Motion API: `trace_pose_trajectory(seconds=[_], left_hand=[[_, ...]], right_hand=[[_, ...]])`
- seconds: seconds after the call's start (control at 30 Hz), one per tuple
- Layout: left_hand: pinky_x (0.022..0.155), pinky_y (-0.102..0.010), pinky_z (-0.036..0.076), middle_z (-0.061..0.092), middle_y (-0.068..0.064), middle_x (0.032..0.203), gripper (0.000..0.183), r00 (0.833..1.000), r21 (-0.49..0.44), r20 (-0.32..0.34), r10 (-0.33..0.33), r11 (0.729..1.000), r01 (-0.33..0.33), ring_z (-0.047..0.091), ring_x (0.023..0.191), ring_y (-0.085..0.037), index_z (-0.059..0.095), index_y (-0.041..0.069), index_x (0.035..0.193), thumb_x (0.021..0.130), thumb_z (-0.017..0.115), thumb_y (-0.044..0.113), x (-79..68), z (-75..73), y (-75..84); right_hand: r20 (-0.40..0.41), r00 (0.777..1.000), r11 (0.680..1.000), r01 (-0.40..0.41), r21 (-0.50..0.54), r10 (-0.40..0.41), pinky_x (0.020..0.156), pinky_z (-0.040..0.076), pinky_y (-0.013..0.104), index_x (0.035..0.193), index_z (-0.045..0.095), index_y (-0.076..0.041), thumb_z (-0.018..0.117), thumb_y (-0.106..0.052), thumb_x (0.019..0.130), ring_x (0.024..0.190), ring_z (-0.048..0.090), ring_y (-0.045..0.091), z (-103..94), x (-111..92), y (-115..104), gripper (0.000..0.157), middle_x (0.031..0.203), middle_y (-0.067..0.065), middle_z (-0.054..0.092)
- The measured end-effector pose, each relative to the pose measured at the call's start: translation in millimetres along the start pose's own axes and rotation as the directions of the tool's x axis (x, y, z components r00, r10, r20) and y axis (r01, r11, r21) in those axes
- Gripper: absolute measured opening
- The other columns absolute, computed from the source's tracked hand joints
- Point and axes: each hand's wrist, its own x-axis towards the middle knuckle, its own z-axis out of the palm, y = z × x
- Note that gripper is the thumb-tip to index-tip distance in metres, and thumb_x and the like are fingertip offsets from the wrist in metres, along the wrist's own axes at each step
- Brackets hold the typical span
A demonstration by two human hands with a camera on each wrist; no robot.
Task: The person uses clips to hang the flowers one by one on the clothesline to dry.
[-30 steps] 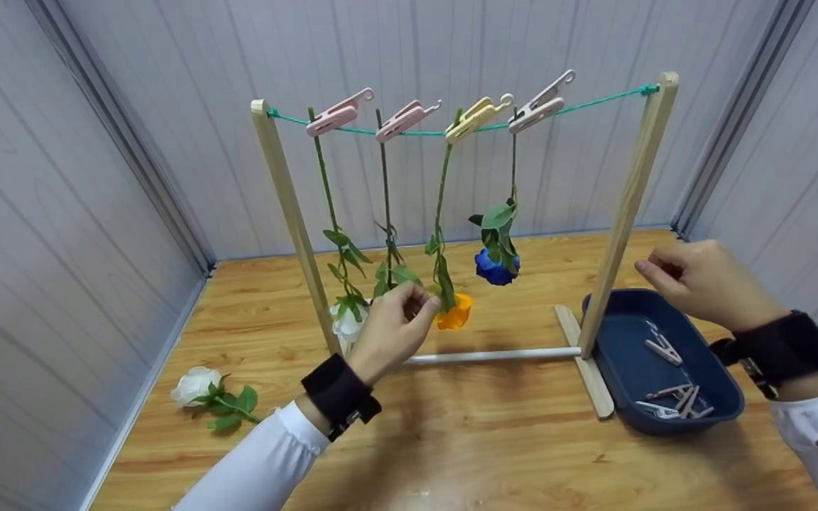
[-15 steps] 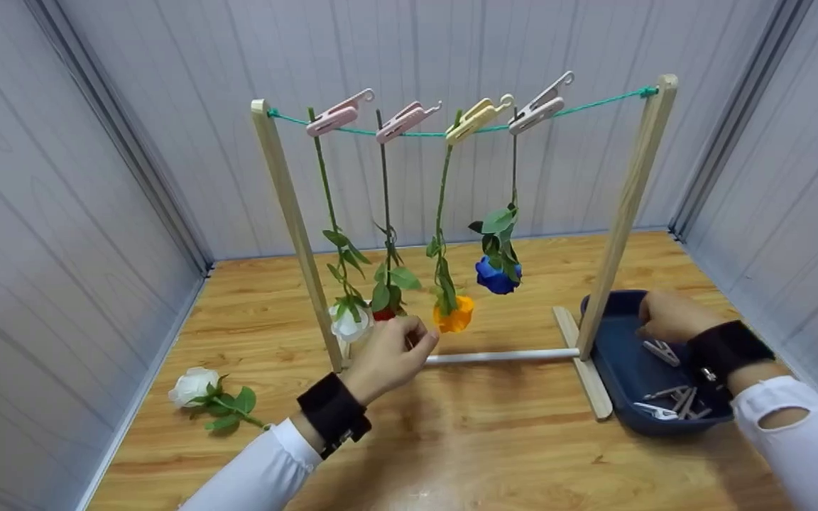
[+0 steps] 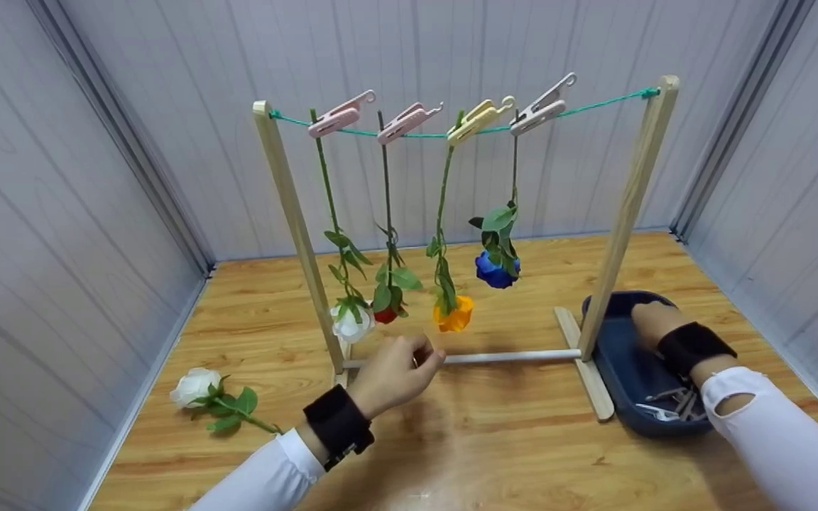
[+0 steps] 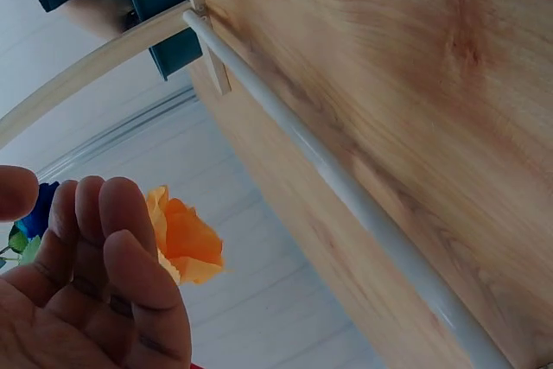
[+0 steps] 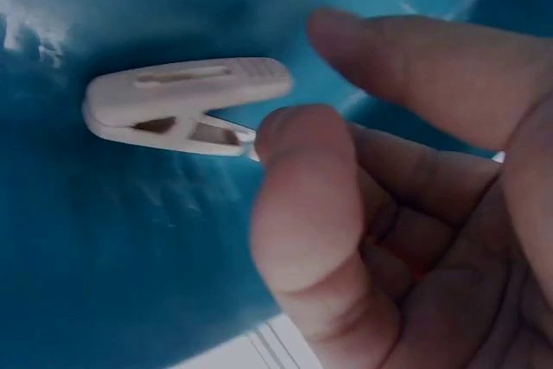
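Observation:
My right hand (image 3: 654, 323) reaches down into the dark blue basin (image 3: 622, 372). In the right wrist view a pale clothespin (image 5: 186, 92) lies on the basin's floor. Thumb and index finger are apart, one fingertip right at its handle end. My left hand (image 3: 395, 372) hovers with loosely bent fingers before the rack's white bar (image 3: 512, 356), holding nothing. Above it, heads down, hang a white rose (image 3: 352, 323), a red rose (image 3: 385, 314), an orange rose (image 3: 454, 314) and a blue rose (image 3: 498, 270). Their stems are clipped to a green cord (image 3: 608, 101).
Pink, yellow and pale clothespins (image 3: 480, 122) sit along the cord. Wooden posts (image 3: 622, 220) hold the cord at both ends, the right one beside the basin. Another white rose (image 3: 196, 387) lies at the table's left. Several clothespins (image 3: 679, 404) lie in the basin's near end.
My right hand has moved left and down from above the basin into it. My left hand has lowered from among the hanging roses, so the red rose now shows.

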Motion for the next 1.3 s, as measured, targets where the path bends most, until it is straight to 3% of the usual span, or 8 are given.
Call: trace_pose_trajectory(seconds=[0.2, 0.57, 0.63, 0.73, 0.87, 1.0, 1.17, 1.3], left_hand=[[0.057, -0.023, 0.041, 0.056, 0.009, 0.069, 0.028, 1.0, 0.01, 0.009, -0.003, 1.0, 0.003, 0.048, 0.059, -0.006, 0.066, 0.017, 0.082, 0.108, 0.065, 0.027, -1.3, 4.0, -0.9], [0.056, -0.023, 0.04, 0.056, 0.007, 0.07, 0.024, 1.0, 0.014, 0.014, -0.004, 1.0, 0.004, 0.047, 0.058, -0.006, 0.066, 0.015, 0.084, 0.107, 0.067, 0.023, -2.8, 8.5, -5.0], [0.056, -0.023, 0.04, 0.056, 0.007, 0.07, 0.024, 1.0, 0.01, 0.022, -0.012, 1.0, 0.011, 0.047, 0.058, -0.007, 0.066, 0.015, 0.085, 0.107, 0.067, 0.023, -3.2, 8.8, -5.4], [0.055, -0.023, 0.04, 0.056, 0.007, 0.07, 0.025, 0.999, 0.009, 0.031, -0.016, 1.0, 0.016, 0.047, 0.057, -0.007, 0.066, 0.015, 0.085, 0.108, 0.066, 0.025, -3.3, 8.8, -5.5], [0.055, -0.022, 0.039, 0.055, 0.007, 0.069, 0.026, 1.0, 0.007, 0.028, -0.01, 1.0, 0.009, 0.046, 0.057, -0.007, 0.066, 0.014, 0.084, 0.108, 0.066, 0.024, -2.9, 8.7, -4.9], [0.055, -0.022, 0.04, 0.055, 0.007, 0.069, 0.026, 1.0, 0.004, 0.024, -0.005, 1.0, 0.005, 0.047, 0.057, -0.006, 0.066, 0.014, 0.084, 0.108, 0.066, 0.023, -2.9, 9.9, -4.6], [0.056, -0.022, 0.042, 0.057, 0.007, 0.072, 0.024, 1.0, -0.007, 0.02, -0.008, 1.0, 0.009, 0.048, 0.059, -0.006, 0.066, 0.013, 0.086, 0.108, 0.066, 0.022, -3.8, 12.2, -5.6], [0.057, -0.023, 0.042, 0.057, 0.007, 0.072, 0.023, 1.0, -0.019, 0.013, -0.014, 1.0, 0.014, 0.048, 0.06, -0.006, 0.066, 0.014, 0.085, 0.107, 0.066, 0.022, -4.6, 13.7, -6.8]], right_hand=[[0.073, 0.996, 0.998, -0.058, 0.024, 0.056, 0.068, 0.053, 0.049, 0.087, 0.061, 0.006, 0.06, 0.01, 0.09, 0.072, 0.061, 0.033, 7.1, -0.8, 3.3, 0.005, 0.081, 0.022, 0.065], [-0.052, 0.998, 0.999, -0.028, 0.019, 0.029, 0.069, 0.058, 0.059, 0.082, 0.06, 0.005, 0.06, 0.005, 0.085, 0.076, 0.071, 0.044, 23.5, 4.1, 20.6, 0.003, 0.081, 0.029, 0.068], [-0.051, 0.998, 0.999, -0.029, 0.033, 0.031, 0.068, 0.058, 0.056, 0.082, 0.059, 0.006, 0.06, 0.006, 0.084, 0.073, 0.069, 0.04, 19.7, 1.1, 19.9, 0.003, 0.079, 0.027, 0.067], [-0.026, 0.998, 0.993, -0.052, 0.106, 0.055, 0.054, 0.058, 0.048, 0.075, 0.059, 0.004, 0.058, 0.009, 0.081, 0.059, 0.066, 0.03, 11.7, -2.6, 19.5, 0.008, 0.068, 0.019, 0.065], [-0.006, 0.997, 0.972, -0.078, 0.22, 0.082, 0.039, 0.048, 0.032, 0.062, 0.059, -0.001, 0.056, 0.007, 0.079, 0.04, 0.056, 0.016, -1.1, -7.0, 18.5, 0.019, 0.05, 0.004, 0.059], [-0.062, 0.995, 0.963, -0.061, 0.261, 0.08, 0.045, 0.042, 0.03, 0.054, 0.061, -0.007, 0.063, -0.002, 0.082, 0.041, 0.052, 0.013, -15.0, -15.9, 11.0, 0.029, 0.046, -0.003, 0.055], [-0.165, 0.984, 0.954, -0.008, 0.3, 0.06, 0.05, 0.044, 0.031, 0.063, 0.067, -0.008, 0.068, -0.009, 0.088, 0.048, 0.055, 0.015, -28.2, -30.4, -7.4, 0.025, 0.052, -0.003, 0.06], [-0.262, 0.963, 0.942, 0.029, 0.335, 0.064, 0.049, 0.044, 0.028, 0.071, 0.07, -0.007, 0.069, -0.008, 0.091, 0.051, 0.058, 0.013, -29.9, -39.5, -21.0, 0.019, 0.059, -0.002, 0.069]])
